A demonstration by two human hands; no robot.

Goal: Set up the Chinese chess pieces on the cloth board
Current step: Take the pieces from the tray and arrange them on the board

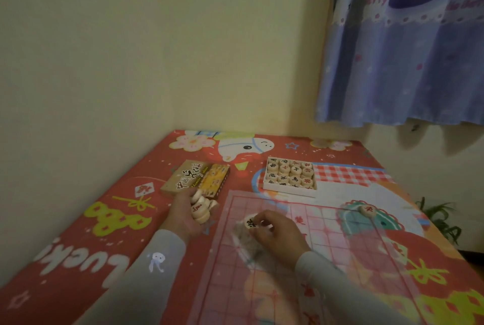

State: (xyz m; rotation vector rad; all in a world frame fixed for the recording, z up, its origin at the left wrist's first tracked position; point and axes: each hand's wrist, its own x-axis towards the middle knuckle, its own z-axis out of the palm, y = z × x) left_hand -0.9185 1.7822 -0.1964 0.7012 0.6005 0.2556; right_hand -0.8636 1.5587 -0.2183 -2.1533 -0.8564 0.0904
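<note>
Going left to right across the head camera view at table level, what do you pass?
Box lid → left hand holding a stack of pieces → right hand pinching one piece → tray of pieces → lone red piece on the cloth board.

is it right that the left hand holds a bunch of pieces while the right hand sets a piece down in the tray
Not quite. In the head view the left hand does hold a bunch of pieces, but the right hand sets its piece on the cloth board, not in the tray.
</note>
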